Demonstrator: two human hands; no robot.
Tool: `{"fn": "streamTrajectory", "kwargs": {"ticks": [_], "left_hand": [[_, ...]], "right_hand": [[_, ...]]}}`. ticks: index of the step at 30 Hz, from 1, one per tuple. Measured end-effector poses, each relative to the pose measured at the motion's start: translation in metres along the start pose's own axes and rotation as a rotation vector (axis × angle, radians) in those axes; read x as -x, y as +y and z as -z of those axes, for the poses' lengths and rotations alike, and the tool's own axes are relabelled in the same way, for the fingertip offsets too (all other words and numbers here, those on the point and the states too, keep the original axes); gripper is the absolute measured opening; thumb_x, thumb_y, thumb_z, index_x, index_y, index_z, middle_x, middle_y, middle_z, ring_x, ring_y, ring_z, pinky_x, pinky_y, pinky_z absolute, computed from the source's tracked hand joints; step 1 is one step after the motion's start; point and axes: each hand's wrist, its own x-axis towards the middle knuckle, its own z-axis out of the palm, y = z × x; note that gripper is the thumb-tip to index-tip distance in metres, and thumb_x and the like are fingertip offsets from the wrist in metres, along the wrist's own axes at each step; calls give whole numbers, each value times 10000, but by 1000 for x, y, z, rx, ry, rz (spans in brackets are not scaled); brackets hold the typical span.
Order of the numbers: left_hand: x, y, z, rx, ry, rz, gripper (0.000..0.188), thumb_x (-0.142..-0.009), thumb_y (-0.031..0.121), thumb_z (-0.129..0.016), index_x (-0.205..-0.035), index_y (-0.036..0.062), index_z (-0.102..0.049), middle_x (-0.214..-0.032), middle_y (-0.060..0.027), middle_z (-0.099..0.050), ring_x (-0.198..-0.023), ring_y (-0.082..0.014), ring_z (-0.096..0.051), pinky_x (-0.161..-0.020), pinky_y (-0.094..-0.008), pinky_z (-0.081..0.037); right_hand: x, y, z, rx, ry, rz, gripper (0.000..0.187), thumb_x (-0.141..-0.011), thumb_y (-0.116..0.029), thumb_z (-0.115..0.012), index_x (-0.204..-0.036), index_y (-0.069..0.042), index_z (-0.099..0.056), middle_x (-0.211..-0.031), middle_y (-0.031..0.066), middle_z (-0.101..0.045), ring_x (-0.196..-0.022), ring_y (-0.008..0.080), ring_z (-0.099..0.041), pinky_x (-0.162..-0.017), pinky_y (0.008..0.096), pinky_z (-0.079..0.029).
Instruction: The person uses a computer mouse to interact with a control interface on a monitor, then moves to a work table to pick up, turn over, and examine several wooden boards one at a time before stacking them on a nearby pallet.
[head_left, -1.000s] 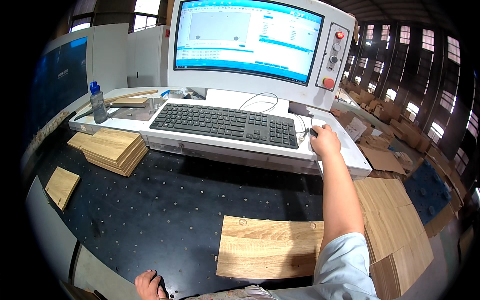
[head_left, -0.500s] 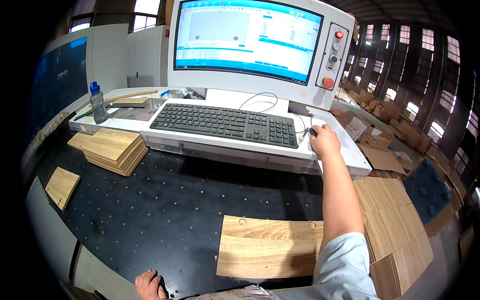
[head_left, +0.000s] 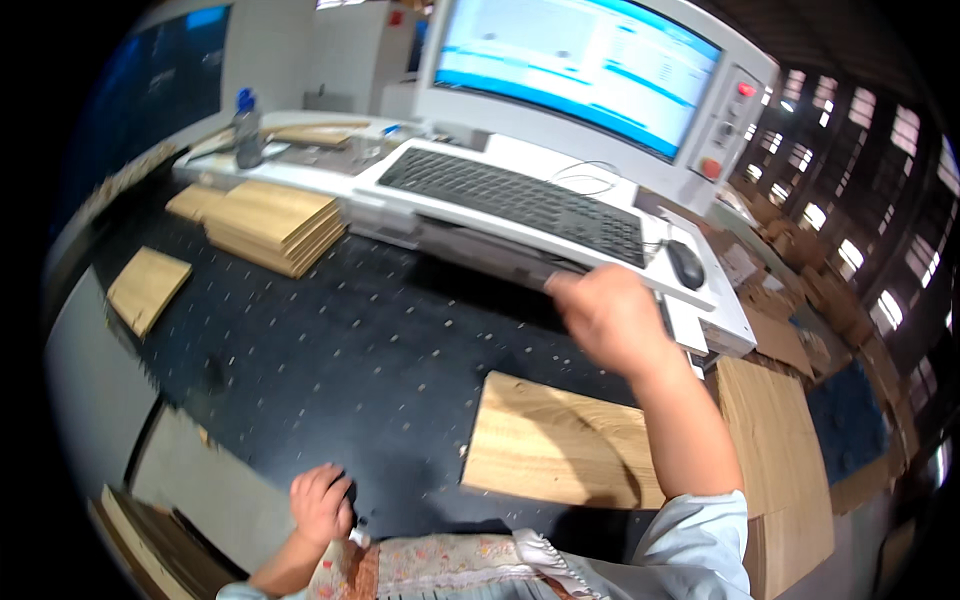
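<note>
My right hand (head_left: 612, 318) is raised over the black table (head_left: 390, 340), in front of the keyboard (head_left: 510, 200). Motion smears its fingers, and no held thing can be made out. The black mouse (head_left: 686, 265) sits apart from it on the white shelf. Below the hand lies a flat wood-grain board (head_left: 560, 445), partly behind my right forearm. My left hand (head_left: 322, 505) rests at the table's near edge, its fingers loosely bent and slightly apart, with nothing visible in it.
A stack of wood-grain boards (head_left: 275, 225) and a small loose board (head_left: 148, 288) lie on the left. Behind them stands a bottle with a blue cap (head_left: 247, 130). A monitor (head_left: 580, 60) rises at the back. More boards (head_left: 770, 440) are stacked on the right.
My right hand has let go of the mouse and moved left and toward me, over the table. My left hand remains near the edge. The view has tilted and shifted.
</note>
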Motion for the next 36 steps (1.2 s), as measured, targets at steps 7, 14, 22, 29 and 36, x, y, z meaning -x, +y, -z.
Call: {"fn": "streamTrajectory", "kwargs": {"ticks": [7,14,22,29,36], "left_hand": [[-3,-37,43,1126,-409,363,438,-813,240,-588,-1203,61,-503,-1204,-92,-557,-1070,-268,-554,-932,-386,-409],[5,-174,115,2236,284,804,715,-913,592,-292,-1441,116,-218,-1470,-119,-272,-1320,-242,-330,-1044,-449,-313],[150,-246,287,1836,134,774,537,-941,404,-425,-1348,56,-383,-1304,-179,-486,-1165,-307,-507,-1004,-471,-363],[231,-306,283,1812,720,969,460,-957,289,-407,-1334,26,-382,-1282,-204,-491,-1131,-316,-529,-940,-426,-443],[246,-415,298,1643,780,1088,480,-939,353,-423,-1325,69,-412,-1247,-152,-534,-1080,-288,-561,-910,-412,-459]], "right_hand": [[-50,-215,-51,-520,-92,598,370,-722,-127,-583,-1090,-85,-582,-1030,118,-580,-1076,299,-528,-950,468,-377],[-164,-443,-158,-700,263,802,327,-798,-240,-579,-1093,-100,-603,-1170,95,-560,-1254,308,-402,-1031,587,-204],[-290,-500,-254,-727,103,289,339,-768,-217,-642,-1068,-64,-602,-1126,126,-588,-1124,327,-505,-949,452,-371],[-359,-486,-358,-803,-115,-170,615,-794,-285,-662,-1278,18,-434,-1258,233,-492,-1183,375,-444,-1008,413,-355],[-422,-532,-403,-1048,-344,-336,766,-865,-447,-548,-1350,89,-294,-1324,330,-384,-1252,416,-379,-1039,395,-318]]}}
